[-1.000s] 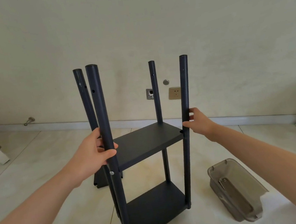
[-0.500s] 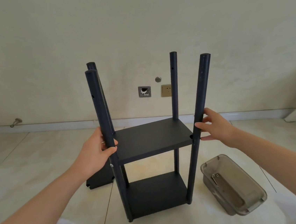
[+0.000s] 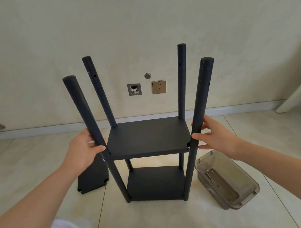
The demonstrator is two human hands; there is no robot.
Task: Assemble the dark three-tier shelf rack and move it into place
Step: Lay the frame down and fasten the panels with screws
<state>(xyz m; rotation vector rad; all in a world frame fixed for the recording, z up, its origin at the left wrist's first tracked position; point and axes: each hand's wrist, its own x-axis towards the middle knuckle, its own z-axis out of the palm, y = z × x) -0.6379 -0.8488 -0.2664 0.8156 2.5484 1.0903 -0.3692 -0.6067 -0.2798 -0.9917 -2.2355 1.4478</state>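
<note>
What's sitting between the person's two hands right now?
In the head view: the left front post, the middle shelf and the right front post, flanked by the left hand and right hand.

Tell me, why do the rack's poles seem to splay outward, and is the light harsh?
Head view: the wide-angle lens, looking down, fans the poles of the rack outward; light is soft and even, shadows faint, no glare; the forearms at the bottom edge look stretched and slightly soft.

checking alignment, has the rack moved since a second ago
Yes. The rack turned: rear right post now right of the wall socket, not left.
</note>
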